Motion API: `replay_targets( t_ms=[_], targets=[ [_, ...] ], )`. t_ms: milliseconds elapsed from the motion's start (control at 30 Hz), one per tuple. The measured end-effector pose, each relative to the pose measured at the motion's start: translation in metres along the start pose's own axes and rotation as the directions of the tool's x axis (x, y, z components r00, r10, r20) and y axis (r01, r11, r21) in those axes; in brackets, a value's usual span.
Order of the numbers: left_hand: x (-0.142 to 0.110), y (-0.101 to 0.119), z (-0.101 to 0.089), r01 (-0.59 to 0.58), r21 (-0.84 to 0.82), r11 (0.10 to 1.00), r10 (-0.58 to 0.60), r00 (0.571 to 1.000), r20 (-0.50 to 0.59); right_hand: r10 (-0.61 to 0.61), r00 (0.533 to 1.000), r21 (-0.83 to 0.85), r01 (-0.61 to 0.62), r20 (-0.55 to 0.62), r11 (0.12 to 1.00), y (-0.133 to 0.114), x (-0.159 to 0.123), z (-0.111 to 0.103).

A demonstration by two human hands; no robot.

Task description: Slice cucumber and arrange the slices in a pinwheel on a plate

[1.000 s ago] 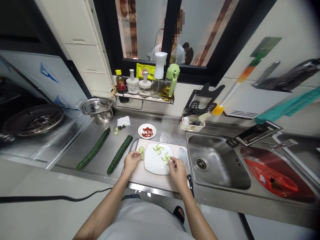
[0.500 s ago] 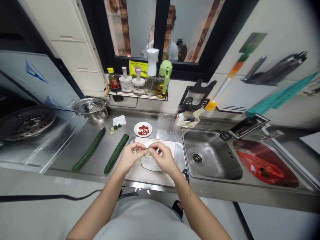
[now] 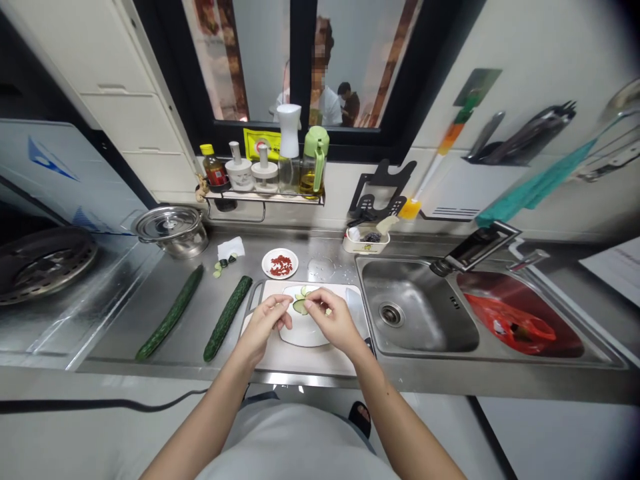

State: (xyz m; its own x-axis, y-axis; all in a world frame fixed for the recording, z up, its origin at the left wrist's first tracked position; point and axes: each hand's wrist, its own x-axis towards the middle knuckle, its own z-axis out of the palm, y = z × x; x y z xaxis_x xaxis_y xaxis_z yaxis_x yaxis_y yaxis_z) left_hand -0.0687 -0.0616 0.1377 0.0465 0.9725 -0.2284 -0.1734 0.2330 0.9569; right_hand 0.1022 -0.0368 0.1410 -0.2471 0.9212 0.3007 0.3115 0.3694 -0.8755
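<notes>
Over the white plate [image 3: 300, 338] my right hand [image 3: 333, 319] pinches a thin cucumber slice [image 3: 300, 307] between thumb and fingers. My left hand [image 3: 267, 323] is at the plate's left side, its thumb and forefinger pressed together and apart from the slice. Whether anything small is between those fingertips I cannot make out. More pale green slices [image 3: 303, 291] show on the plate behind the hands. Beneath it is the cutting board [image 3: 280, 360], with a knife [image 3: 356, 303] lying along its right side, partly hidden by my right hand.
Two whole cucumbers [image 3: 227, 319] lie left of the board. Behind are cut ends [image 3: 225, 263], white paper [image 3: 231, 248], a dish of red pieces [image 3: 280, 264] and a lidded pot [image 3: 173, 230]. A double sink [image 3: 420, 307] is at right, with a red bag [image 3: 510, 323] inside.
My hands were together at the slice; now they have parted, and the slice is with my right hand only. The camera view has shifted slightly.
</notes>
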Motion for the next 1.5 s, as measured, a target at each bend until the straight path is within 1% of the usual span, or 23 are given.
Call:
replay_targets(
  t_ms=[33, 100, 167, 233, 400, 500, 633, 800, 967, 1067, 1167, 1233, 1300, 1400, 1500],
  targets=[
    [0.001, -0.001, 0.001, 0.033, -0.039, 0.999, -0.032, 0.999, 0.029, -0.036, 0.999, -0.026, 0.036, 0.008, 0.999, -0.001, 0.000, -0.002],
    [0.003, -0.001, 0.004, 0.064, -0.103, 0.993, -0.058, 0.997, 0.060, -0.114, 0.993, -0.068, 0.116, 0.036, 0.991, -0.003, -0.001, -0.005],
    [0.005, 0.000, 0.006, 0.066, -0.124, 0.990, -0.060, 0.997, 0.053, -0.180, 0.981, -0.101, 0.186, 0.065, 0.977, -0.004, -0.001, -0.007],
    [0.007, 0.002, 0.008, 0.047, -0.106, 0.993, -0.044, 0.999, 0.031, -0.221, 0.971, -0.134, 0.232, 0.092, 0.963, -0.004, -0.002, -0.008],
    [0.007, 0.006, 0.008, -0.047, -0.040, 0.998, 0.047, 0.999, 0.004, -0.223, 0.970, -0.189, 0.239, 0.101, 0.953, -0.004, -0.005, -0.008],
    [0.006, 0.005, 0.007, -0.071, -0.006, 0.997, 0.071, 0.997, -0.004, -0.227, 0.967, -0.191, 0.246, 0.114, 0.950, -0.004, -0.006, -0.009],
    [0.007, 0.002, 0.008, -0.103, 0.015, 0.995, 0.102, 0.995, 0.016, -0.211, 0.966, -0.202, 0.238, 0.146, 0.950, -0.002, -0.005, -0.009],
    [0.008, 0.000, 0.010, -0.158, 0.069, 0.985, 0.156, 0.987, 0.023, -0.154, 0.976, -0.160, 0.178, 0.151, 0.971, 0.005, -0.004, -0.007],
    [0.011, -0.003, 0.013, -0.235, 0.165, 0.958, 0.234, 0.972, 0.029, -0.049, 0.985, -0.077, 0.062, 0.165, 0.995, 0.016, -0.001, -0.004],
    [0.015, -0.012, 0.014, -0.253, 0.190, 0.949, 0.253, 0.967, 0.029, 0.023, 0.986, -0.025, -0.020, 0.164, 1.000, 0.025, 0.000, -0.002],
    [0.024, -0.026, 0.012, -0.248, 0.214, 0.945, 0.246, 0.969, 0.036, 0.079, 0.980, 0.017, -0.084, 0.185, 0.996, 0.038, 0.001, 0.000],
    [0.030, -0.037, 0.009, -0.243, 0.235, 0.941, 0.239, 0.970, 0.048, 0.117, 0.967, 0.037, -0.128, 0.225, 0.991, 0.051, 0.000, 0.002],
    [0.037, -0.050, 0.005, -0.227, 0.257, 0.939, 0.218, 0.974, 0.065, 0.167, 0.946, 0.032, -0.183, 0.279, 0.983, 0.067, -0.001, 0.005],
    [0.048, -0.072, -0.001, -0.170, 0.310, 0.935, 0.152, 0.985, 0.081, 0.282, 0.901, -0.087, -0.269, 0.330, 0.959, 0.090, -0.006, 0.010],
    [0.055, -0.093, -0.007, -0.088, 0.379, 0.921, 0.053, 0.993, 0.101, 0.363, 0.859, -0.202, -0.308, 0.362, 0.930, 0.106, -0.012, 0.016]
  ],
)
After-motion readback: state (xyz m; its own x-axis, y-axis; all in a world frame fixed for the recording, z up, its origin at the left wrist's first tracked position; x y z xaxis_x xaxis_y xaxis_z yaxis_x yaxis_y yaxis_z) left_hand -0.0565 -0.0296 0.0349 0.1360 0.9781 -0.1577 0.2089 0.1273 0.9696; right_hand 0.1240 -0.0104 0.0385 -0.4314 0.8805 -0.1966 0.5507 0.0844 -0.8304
